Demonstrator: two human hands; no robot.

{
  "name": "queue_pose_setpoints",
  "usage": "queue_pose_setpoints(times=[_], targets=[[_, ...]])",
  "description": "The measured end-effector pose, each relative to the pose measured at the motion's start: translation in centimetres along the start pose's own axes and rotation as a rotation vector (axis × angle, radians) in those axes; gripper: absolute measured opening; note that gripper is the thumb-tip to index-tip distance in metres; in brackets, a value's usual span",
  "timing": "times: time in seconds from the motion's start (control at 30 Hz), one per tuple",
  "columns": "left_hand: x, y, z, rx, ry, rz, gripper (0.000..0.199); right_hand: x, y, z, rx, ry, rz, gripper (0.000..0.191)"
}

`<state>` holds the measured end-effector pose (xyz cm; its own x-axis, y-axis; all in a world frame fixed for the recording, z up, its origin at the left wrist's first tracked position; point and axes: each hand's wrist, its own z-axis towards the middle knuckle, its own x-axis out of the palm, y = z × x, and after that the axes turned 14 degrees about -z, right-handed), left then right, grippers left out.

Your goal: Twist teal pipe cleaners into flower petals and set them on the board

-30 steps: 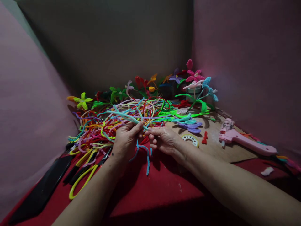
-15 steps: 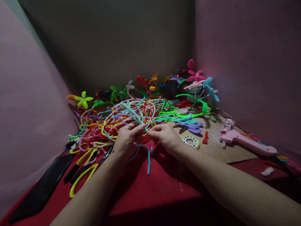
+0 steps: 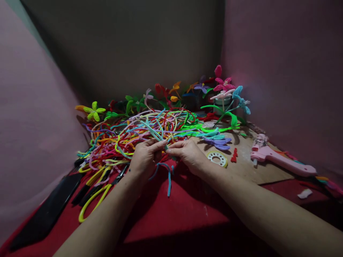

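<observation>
Fingertips closed, the left hand (image 3: 144,157) and right hand (image 3: 189,155) pinch light-blue pipe cleaners (image 3: 153,131) over the worktop (image 3: 174,214), in from its near edge; a pink glue gun (image 3: 281,163) lies toward its right edge.

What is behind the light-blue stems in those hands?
Behind the light-blue stems lies a tangled multicoloured heap, with fuzzy flowers beyond. Whatever the left hand and right hand cover is hidden.

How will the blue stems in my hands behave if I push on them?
The blue stems are probably fairly springy: they jut nearly straight past the left hand. Being thin, they are likely light. They may take a bend, as the similar blue strip below is curved.
</observation>
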<state>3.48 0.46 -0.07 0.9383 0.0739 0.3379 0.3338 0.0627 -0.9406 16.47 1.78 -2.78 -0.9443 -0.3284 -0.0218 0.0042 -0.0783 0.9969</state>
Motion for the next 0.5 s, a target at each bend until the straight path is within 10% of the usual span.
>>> queue_pose_setpoints(times=[0.5], targets=[[-0.41,0.34,0.42,-0.036,0.026,-0.041,0.027,0.08,-0.24,0.04,-0.044,0.018,-0.023,0.014]])
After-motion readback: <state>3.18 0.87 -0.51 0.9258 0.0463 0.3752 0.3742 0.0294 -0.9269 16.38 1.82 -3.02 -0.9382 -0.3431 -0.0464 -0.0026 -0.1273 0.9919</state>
